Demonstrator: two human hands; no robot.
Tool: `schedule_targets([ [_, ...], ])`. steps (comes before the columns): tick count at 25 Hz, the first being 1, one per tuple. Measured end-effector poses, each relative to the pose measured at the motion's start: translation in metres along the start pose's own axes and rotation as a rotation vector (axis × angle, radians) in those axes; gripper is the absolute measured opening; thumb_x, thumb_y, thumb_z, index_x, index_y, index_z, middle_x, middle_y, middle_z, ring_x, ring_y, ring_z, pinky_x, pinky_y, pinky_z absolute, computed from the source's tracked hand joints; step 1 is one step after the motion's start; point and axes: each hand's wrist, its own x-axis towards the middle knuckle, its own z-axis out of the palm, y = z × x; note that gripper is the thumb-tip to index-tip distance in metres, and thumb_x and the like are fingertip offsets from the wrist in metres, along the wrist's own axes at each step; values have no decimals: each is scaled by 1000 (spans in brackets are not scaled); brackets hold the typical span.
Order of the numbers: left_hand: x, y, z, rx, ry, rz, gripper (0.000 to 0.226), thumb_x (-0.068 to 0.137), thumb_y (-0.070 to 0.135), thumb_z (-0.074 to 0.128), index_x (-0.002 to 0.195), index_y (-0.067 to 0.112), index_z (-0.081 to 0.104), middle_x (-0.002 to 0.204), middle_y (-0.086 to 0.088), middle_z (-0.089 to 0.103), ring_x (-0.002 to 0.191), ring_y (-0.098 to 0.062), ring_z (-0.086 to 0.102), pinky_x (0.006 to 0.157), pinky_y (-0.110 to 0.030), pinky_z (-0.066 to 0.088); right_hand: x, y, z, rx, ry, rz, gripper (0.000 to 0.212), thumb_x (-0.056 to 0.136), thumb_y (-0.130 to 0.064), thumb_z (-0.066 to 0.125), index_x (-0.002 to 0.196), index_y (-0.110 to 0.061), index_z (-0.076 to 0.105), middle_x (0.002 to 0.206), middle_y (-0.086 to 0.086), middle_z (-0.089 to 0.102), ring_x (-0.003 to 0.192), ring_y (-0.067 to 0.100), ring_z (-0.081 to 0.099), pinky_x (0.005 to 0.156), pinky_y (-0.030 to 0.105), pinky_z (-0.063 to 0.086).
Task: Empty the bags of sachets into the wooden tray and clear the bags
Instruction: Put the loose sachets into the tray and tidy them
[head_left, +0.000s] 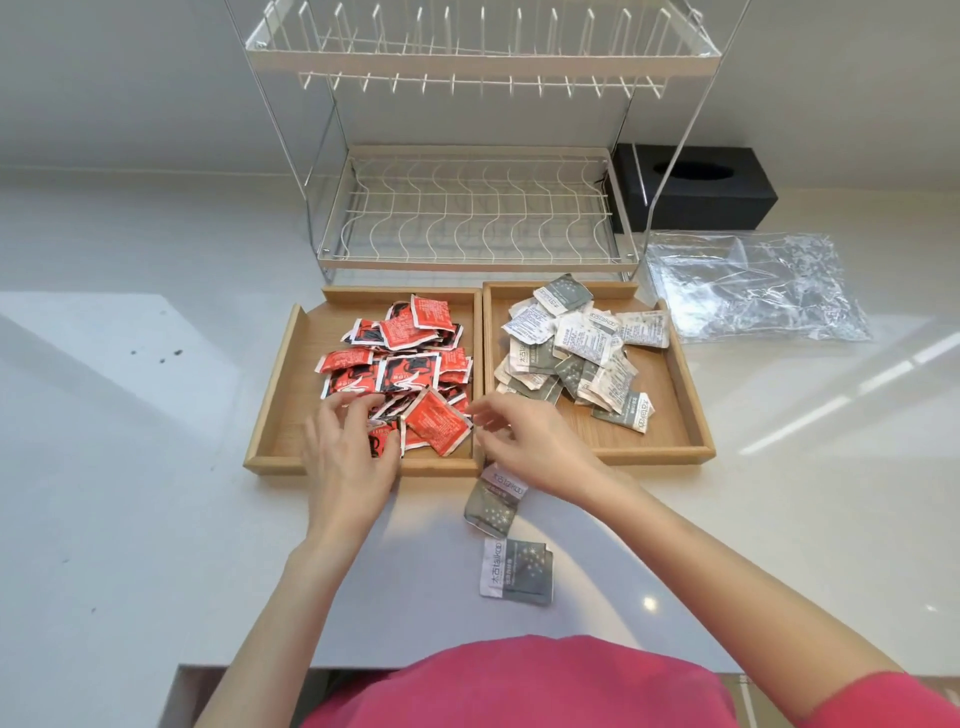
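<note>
A wooden tray (480, 332) with two compartments sits mid-counter. Red sachets (400, 358) fill the left compartment, grey-and-white sachets (576, 353) the right. My left hand (348, 457) rests over the near edge of the left compartment, fingers spread on the red pile. My right hand (524, 441) hovers at the tray's front divider, fingertips near a tilted red sachet (436, 423); whether it pinches that sachet is unclear. Two grey sachets lie on the counter in front of the tray (493, 501) (517, 571). An empty clear plastic bag (753, 286) lies flat right of the tray.
A white wire dish rack (478, 208) stands directly behind the tray. A black tissue box (696, 187) sits behind the plastic bag at the back right. The counter's front edge runs just before my pink shirt (519, 686).
</note>
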Motion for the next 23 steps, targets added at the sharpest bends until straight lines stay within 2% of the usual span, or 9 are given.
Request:
schedule_targets([
  [3, -24, 11, 8, -105, -35, 140, 20, 80, 16, 57, 99, 8, 61, 100, -10, 55, 94, -28, 54, 83, -41, 44, -34, 10, -1, 3, -23, 22, 26, 87, -16, 50, 110, -16, 61, 103, 2, 69, 95, 15, 62, 85, 32, 50],
  [6, -49, 16, 24, -158, -192, 98, 16, 82, 19, 60, 95, 9, 61, 93, -1, 59, 85, -23, 59, 80, -39, 46, -57, 22, 11, -152, -114, 86, 27, 86, -26, 52, 110, -17, 58, 109, 3, 62, 104, 20, 56, 85, 34, 45],
  [10, -67, 17, 50, -16, -334, -18, 42, 82, 36, 59, 115, 10, 54, 112, -5, 58, 106, -23, 54, 88, -36, 41, -70, 28, 35, -421, -237, 144, 40, 83, -30, 53, 118, -13, 45, 119, 10, 49, 114, 28, 43, 90, 37, 36],
  [12, -64, 22, 58, 9, -322, -31, 44, 80, 38, 59, 114, 12, 52, 111, -6, 55, 109, -23, 51, 86, -36, 41, -68, 30, 39, -458, -248, 160, 36, 81, -26, 53, 114, -11, 45, 118, 11, 49, 112, 30, 43, 89, 38, 36],
  [16, -57, 28, 60, 48, -301, -29, 27, 83, 34, 57, 98, 11, 53, 101, -5, 58, 103, -24, 50, 76, -33, 36, -62, 37, 38, -398, -280, 197, 26, 80, -26, 57, 101, -11, 54, 113, 12, 53, 110, 30, 44, 86, 37, 36],
  [19, -58, 29, 59, 82, -304, -4, 22, 85, 32, 53, 94, 12, 53, 96, -5, 60, 100, -24, 50, 69, -31, 31, -63, 41, 38, -336, -274, 169, 20, 80, -25, 57, 97, -14, 56, 107, 9, 56, 106, 26, 45, 80, 34, 35],
  [21, -57, 29, 56, 69, -328, 13, 19, 84, 29, 54, 94, 12, 54, 91, -3, 60, 97, -24, 52, 67, -30, 29, -64, 44, 34, -247, -243, 158, 8, 79, -22, 58, 86, -20, 55, 93, 6, 58, 94, 23, 47, 72, 32, 34],
  [23, -54, 28, 50, -43, -401, 5, 17, 82, 24, 59, 93, 12, 59, 88, -2, 65, 91, -23, 58, 65, -29, 32, -64, 49, 25, -47, -229, 211, 15, 77, -19, 61, 73, -27, 49, 73, -2, 54, 76, 17, 49, 64, 29, 36],
])
